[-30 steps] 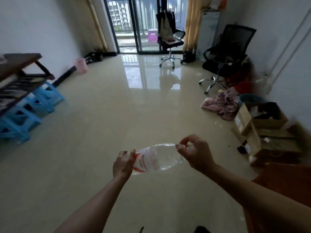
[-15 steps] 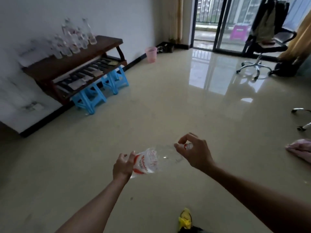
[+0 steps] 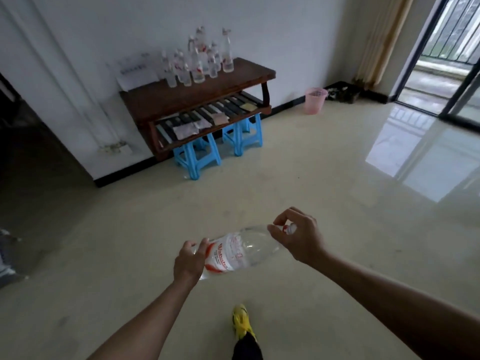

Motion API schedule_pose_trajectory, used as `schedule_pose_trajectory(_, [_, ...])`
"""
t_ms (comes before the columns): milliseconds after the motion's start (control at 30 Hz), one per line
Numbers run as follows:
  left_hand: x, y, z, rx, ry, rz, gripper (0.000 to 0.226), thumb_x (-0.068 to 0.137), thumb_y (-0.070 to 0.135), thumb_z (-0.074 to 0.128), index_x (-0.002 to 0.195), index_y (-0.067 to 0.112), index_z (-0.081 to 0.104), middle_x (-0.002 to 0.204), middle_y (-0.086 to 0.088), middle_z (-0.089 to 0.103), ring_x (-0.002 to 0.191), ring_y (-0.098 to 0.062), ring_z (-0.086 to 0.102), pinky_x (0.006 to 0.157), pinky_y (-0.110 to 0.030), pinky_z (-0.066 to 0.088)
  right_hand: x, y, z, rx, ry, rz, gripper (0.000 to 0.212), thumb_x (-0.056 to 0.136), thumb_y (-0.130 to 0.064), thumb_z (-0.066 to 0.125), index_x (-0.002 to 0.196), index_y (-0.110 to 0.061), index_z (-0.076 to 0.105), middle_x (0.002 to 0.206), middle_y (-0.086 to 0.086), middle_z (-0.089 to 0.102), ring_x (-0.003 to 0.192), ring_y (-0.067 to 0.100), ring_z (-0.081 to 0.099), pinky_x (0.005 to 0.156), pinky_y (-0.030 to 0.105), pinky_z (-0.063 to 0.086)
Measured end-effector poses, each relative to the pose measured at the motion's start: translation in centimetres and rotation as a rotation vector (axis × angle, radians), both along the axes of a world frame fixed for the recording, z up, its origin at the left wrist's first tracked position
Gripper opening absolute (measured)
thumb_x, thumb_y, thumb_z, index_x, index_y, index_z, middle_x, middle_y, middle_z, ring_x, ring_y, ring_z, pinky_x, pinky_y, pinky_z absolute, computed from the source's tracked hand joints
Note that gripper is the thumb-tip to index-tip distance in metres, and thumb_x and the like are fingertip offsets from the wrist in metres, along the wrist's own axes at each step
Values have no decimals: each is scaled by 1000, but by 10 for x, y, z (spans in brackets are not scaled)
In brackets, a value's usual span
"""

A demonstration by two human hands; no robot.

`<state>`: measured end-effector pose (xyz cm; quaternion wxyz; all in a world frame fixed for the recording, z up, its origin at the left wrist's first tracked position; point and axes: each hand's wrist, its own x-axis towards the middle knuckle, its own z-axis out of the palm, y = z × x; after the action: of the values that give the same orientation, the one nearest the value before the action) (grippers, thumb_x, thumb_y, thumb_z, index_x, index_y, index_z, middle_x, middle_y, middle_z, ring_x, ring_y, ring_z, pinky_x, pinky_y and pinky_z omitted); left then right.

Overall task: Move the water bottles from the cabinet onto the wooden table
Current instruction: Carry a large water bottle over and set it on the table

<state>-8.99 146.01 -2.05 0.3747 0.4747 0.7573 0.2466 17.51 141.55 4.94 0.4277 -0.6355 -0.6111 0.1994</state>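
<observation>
1. Carrying one clear water bottle (image 3: 241, 252) with a red-and-white label, laid almost level in the air above the pale floor (image 3: 311, 178), at about 6 o'clock in the view.
2. Gripping its base end with the left hand (image 3: 189, 261), fingers curled over the bottle's upper side, toward 8 o'clock from the label.
3. Pinching its neck and red cap with the right hand (image 3: 298, 237), thumb and fingers closed round it, toward 2 o'clock from the label.
4. Facing a dark wooden table (image 3: 181, 97) set against the white wall at about 11 o'clock, well apart from both hands.
5. On its top, toward the 1 o'clock end: a cluster of upright bottles (image 3: 200, 61), close together, too blurred to count.
6. Under the top, a slatted lower shelf (image 3: 228, 110) with pale flat papers or packets lying on it.
7. Below the shelf, two blue plastic stools (image 3: 197, 158) side by side on the floor.
8. At 1 o'clock, a pink basket (image 3: 315, 100) by the wall, near the table's end; toward 2 o'clock, a curtain (image 3: 381, 40) and a dark-framed glass door (image 3: 441, 74).
9. At 6 o'clock, by the bottom edge: a yellow shoe (image 3: 241, 320) on the floor.
</observation>
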Motion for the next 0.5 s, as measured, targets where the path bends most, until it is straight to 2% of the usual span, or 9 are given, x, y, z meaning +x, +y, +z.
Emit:
schedule_pose_trajectory(133, [-3,117,4,9,-13,-9,63,85,64,52,118,12,60,122,-14,64,112,-32,58,93,-36,44,-2,125,6,15,-6,-8,15,70,-35,75,67,-27,63,72,-12,62,66,4,58,61,19,43])
schedule_pose_trajectory(267, [-3,230,29,32,4,-15,59,87,62,51,120,13,59,122,-14,64,111,-32,59,91,-36,43,-3,229,25,39,-16,-20,20,71,-29,79,66,-31,60,72,-12,61,67,3,57,60,15,41])
schedule_pose_trajectory(367, [5,300,41,39,-10,-33,71,75,69,46,119,14,60,119,-13,65,109,-32,59,92,-37,45,6,291,33,37,-21,-37,22,72,-27,81,66,-30,60,71,-12,61,66,3,57,59,11,38])
schedule_pose_trajectory(433, [14,343,42,44,-29,-34,75,71,70,44,117,14,61,117,-12,66,108,-31,59,93,-38,46,17,336,35,42,-29,-36,20,72,-26,81,67,-29,62,71,-11,62,66,3,57,60,12,39])
schedule_pose_trajectory(500, [26,390,36,39,-35,-30,69,77,68,49,117,13,61,117,-12,66,108,-31,59,93,-37,46,28,387,35,38,-29,-27,20,72,-25,82,67,-28,62,72,-10,63,66,4,58,61,16,42])
